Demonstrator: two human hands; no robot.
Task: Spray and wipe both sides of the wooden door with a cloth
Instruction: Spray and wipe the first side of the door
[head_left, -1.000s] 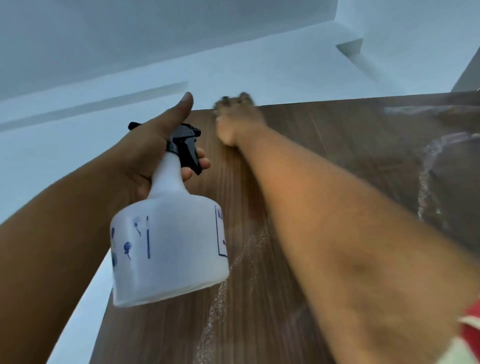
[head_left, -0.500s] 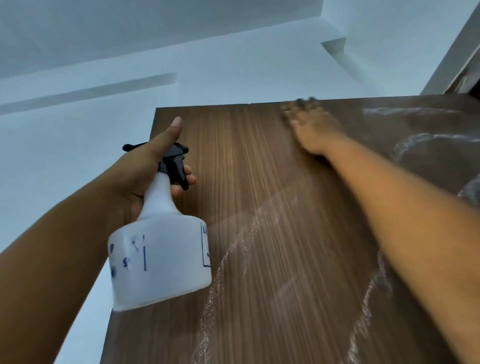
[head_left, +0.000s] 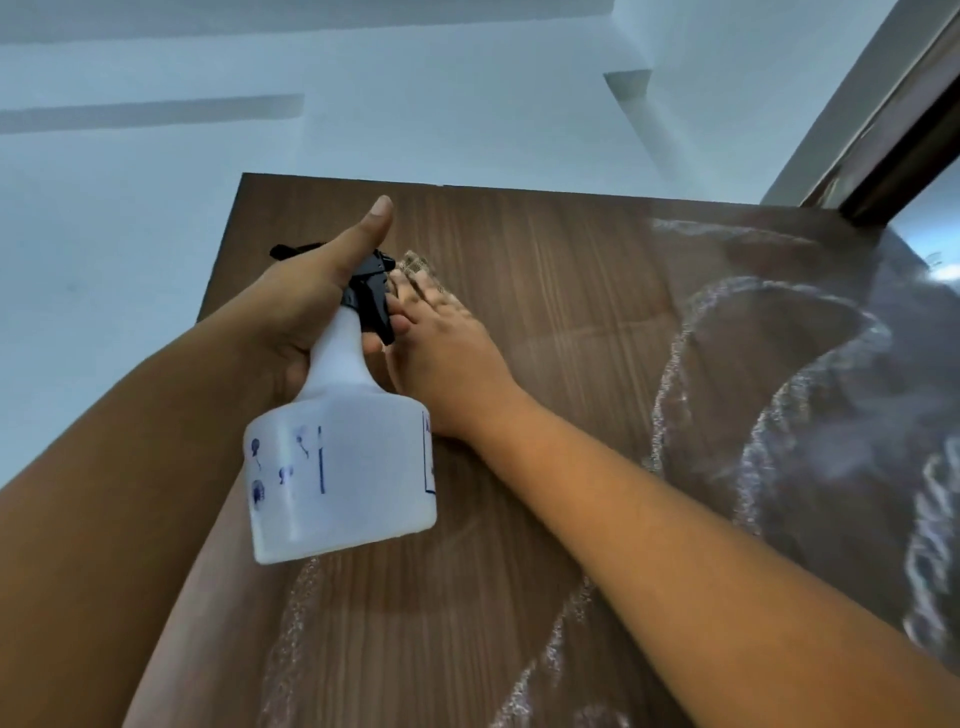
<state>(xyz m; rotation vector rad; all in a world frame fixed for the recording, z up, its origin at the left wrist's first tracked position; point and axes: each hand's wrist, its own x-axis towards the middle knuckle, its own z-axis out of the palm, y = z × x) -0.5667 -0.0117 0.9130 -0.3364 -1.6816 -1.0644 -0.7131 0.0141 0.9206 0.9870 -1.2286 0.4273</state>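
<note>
Your left hand (head_left: 311, 301) grips the light spray bottle (head_left: 340, 457) by its neck. Your right hand (head_left: 447, 353), at frame centre, presses the soft, limp cloth (head_left: 418, 262) flat against the rigid, wet-slick wooden door (head_left: 571, 312).

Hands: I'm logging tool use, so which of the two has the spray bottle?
The left hand grips the white spray bottle by its neck; the right hand presses a cloth flat on the wooden door.

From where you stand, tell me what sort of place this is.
Probably an indoor room or hallway of a building. A wooden door stands open from its dark frame, with plain pale walls and a white ceiling above it.
</note>
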